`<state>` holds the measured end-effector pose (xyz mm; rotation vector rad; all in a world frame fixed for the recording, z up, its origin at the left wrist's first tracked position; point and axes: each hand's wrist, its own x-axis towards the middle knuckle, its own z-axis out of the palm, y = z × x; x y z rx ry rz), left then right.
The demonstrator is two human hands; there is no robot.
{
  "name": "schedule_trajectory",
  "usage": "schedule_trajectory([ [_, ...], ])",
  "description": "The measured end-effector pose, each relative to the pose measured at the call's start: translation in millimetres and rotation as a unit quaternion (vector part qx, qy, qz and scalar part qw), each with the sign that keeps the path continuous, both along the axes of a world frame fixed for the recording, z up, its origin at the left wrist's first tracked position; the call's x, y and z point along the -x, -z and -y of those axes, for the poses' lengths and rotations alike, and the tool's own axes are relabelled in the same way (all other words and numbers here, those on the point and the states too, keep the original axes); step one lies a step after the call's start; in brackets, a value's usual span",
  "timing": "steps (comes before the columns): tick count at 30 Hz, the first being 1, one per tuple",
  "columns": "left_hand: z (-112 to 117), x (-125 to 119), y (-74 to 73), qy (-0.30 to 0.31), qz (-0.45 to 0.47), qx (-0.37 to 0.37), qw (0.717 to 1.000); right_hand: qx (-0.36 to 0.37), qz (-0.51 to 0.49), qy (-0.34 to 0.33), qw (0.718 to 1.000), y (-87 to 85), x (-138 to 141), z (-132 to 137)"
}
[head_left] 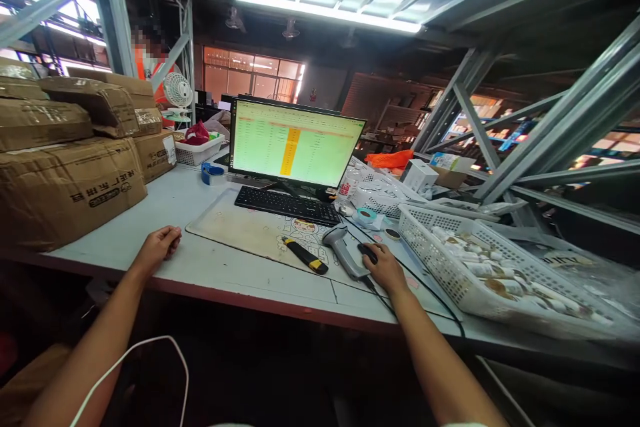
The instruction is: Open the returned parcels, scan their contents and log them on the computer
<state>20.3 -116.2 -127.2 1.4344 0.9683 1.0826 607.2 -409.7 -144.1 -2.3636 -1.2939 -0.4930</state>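
Observation:
My right hand (389, 271) rests over a black computer mouse (368, 253) on the desk mat (230, 225), fingers curved around it. Just left of it lies a grey barcode scanner (346, 255), its cable trailing toward the table's front edge. A black and yellow utility knife (305, 255) lies further left on the mat. My left hand (156, 253) rests on the white tabletop left of the mat, fingers curled in, nothing visible in them. Beyond the mat's middle are a black keyboard (286, 205) and a monitor (320, 147) displaying a spreadsheet with an orange column.
Cardboard boxes (70, 190) are stacked at left. A blue tape roll (213, 174) and a white basket (199, 149) stand behind. On the right, a perforated white basket (430, 257) holds many small rolls. Metal shelf posts (565, 120) frame the table. A person in orange (159, 93) is beyond.

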Motion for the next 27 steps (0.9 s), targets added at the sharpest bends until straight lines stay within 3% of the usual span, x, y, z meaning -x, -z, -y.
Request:
schedule_trajectory([
  [11, 3, -2, -3.7, -0.009, 0.023, -0.018, 1.0, -0.018, -0.018, 0.009, 1.0, 7.6, -11, -4],
  [17, 13, 8, 0.6, -0.117, 0.111, -0.073, 0.984, -0.037, -0.025, -0.016, 0.999, 14.7, -25, -7],
  [20, 32, 34, 15.8, -0.172, 0.106, -0.123, 0.972, -0.015, -0.038, -0.001, 0.999, 13.1, -24, -9],
  [23, 51, 81, 44.2, -0.226, 0.029, -0.165, 0.96, -0.008, -0.05, 0.009, 0.999, 4.9, -15, -9],
  [27, 61, 163, 97.1, -0.278, -0.121, -0.071, 0.95, -0.016, -0.072, 0.028, 0.997, -22.2, 19, -8],
])
